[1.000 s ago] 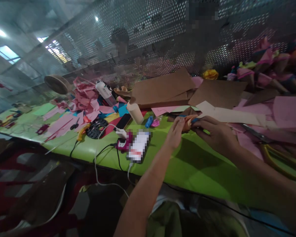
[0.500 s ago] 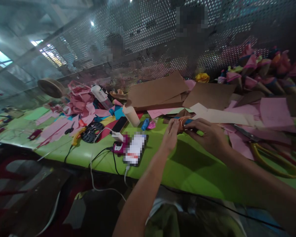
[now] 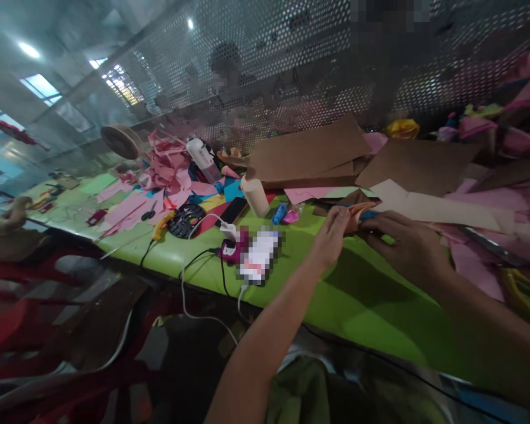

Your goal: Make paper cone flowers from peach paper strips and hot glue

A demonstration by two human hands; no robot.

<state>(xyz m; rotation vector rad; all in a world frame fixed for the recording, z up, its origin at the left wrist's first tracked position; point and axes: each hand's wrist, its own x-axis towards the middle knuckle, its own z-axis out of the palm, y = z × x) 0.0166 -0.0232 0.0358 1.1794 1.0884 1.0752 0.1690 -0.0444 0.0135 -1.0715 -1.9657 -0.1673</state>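
Between my two hands is a small folded paper piece (image 3: 357, 213), orange with blue edges, held just above the green tabletop (image 3: 300, 253). My left hand (image 3: 333, 232) presses on its left side with the fingers together. On the opposite side, my right hand (image 3: 406, 238) pinches the blue edge. The fingers hide much of the piece, so its full shape cannot be made out. Brown paper (image 3: 355, 198) lies just behind it. Left of my hands are a blue wrapped bit (image 3: 280, 213) and a pink wrapped bit (image 3: 290, 216).
A phone (image 3: 260, 256) on a cable lies to the left, near a magenta power socket (image 3: 229, 252) and a cream cylinder (image 3: 255, 197). Cardboard (image 3: 309, 153) and pink paper (image 3: 521, 206) cover the back and right. Large scissors (image 3: 490, 244) lie right of my right hand.
The view has turned left, so the table's contents appear shifted to the right. Both hands stay on the paper piece, with little change in their grip.
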